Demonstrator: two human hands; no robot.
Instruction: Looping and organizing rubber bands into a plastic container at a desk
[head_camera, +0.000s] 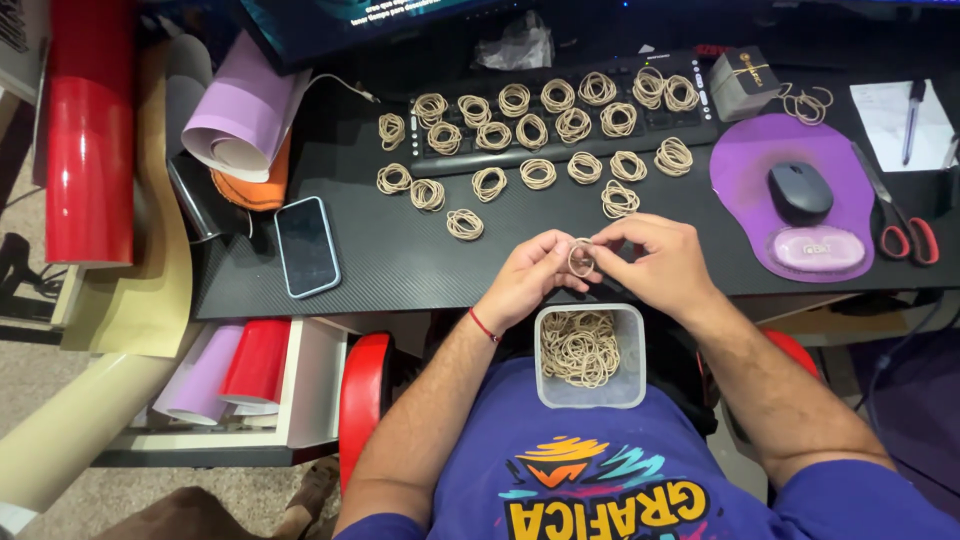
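At frame centre, the left hand (527, 275) and right hand (655, 260) pinch a small rubber band bundle (581, 258) between their fingertips, above the clear tub (588, 352) of bands.

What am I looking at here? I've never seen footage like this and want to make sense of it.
This is one picture from a camera worn on a person's head, looking down at their own bare hands. The left hand and right hand together pinch a small bundle of rubber bands between their fingers. On the lap sits a clear tub of loose bands. On the black desk lie many finished bundles, several on a keyboard, plus a phone, a mouse on a purple pad and scissors.
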